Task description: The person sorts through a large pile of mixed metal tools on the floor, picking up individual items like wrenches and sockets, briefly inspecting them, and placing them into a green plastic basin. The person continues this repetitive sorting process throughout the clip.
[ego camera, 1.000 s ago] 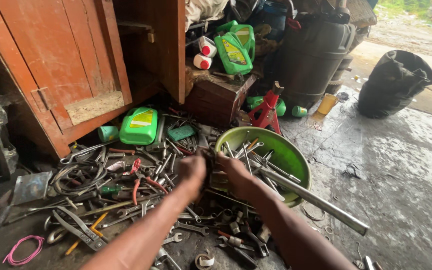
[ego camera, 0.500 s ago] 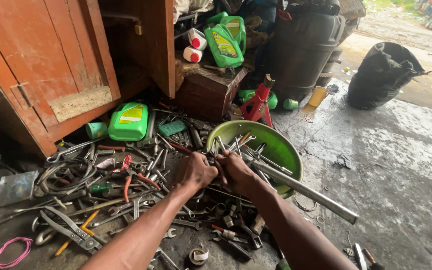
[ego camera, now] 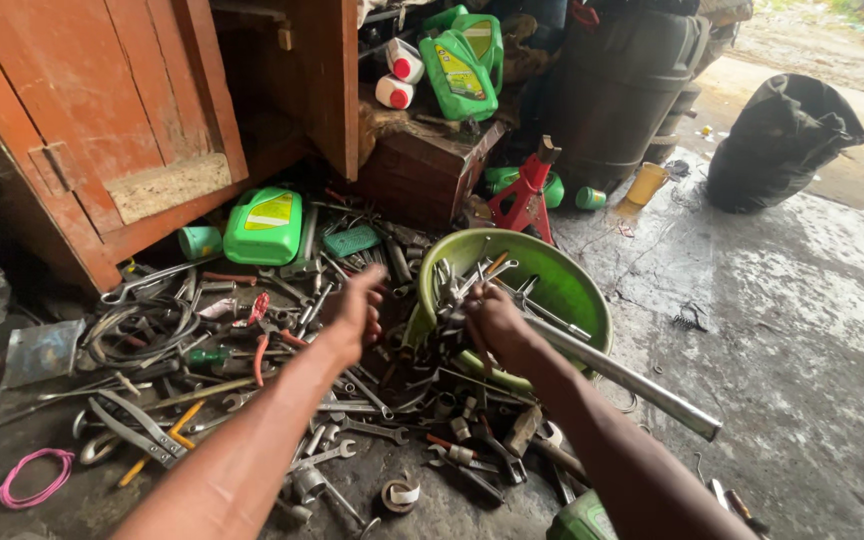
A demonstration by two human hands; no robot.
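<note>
Both hands are in the tool pile at centre frame. Left hand (ego camera: 357, 312) hovers over loose spanners (ego camera: 347, 420) just left of the green basin (ego camera: 577, 285), fingers loosely curled; can't tell if it holds anything. Right hand (ego camera: 492, 322) is at the basin's near rim, fingers closed among the tools there; exact item hidden. A long steel pipe (ego camera: 632, 378) runs from the basin rim toward lower right, passing under the right wrist. The basin holds only a few spanners; most tools lie scattered on the floor at left, including pliers (ego camera: 137, 428) and a pink wire loop (ego camera: 27, 480). My read: sorting is early, the bulk of the pile is left. Green oil jug (ego camera: 264, 225) sits by the red cabinet door (ego camera: 102, 120), upper left.
</note>
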